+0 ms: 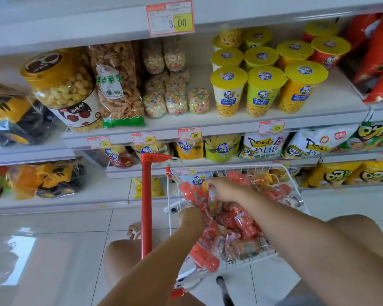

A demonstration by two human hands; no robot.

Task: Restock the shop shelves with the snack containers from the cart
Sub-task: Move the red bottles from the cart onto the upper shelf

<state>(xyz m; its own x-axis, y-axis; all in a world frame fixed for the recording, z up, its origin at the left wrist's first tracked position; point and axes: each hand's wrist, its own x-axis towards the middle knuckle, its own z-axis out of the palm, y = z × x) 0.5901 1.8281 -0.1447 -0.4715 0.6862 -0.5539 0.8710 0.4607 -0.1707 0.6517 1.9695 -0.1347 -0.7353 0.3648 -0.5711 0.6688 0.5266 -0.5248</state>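
the snack containers (241, 219) lie heaped in the cart (146, 206), where the right hand (224, 191) pinches one and the left hand (191, 218) digs in, grasp indeterminate; likely light, smooth, thin-walled plastic, best gripped around the body.

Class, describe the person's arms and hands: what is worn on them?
Both forearms are bare to the frame edge: no sleeves. The left hand and right hand wear no gloves; no watch, bracelet or ring shows, though some fingers are hidden.
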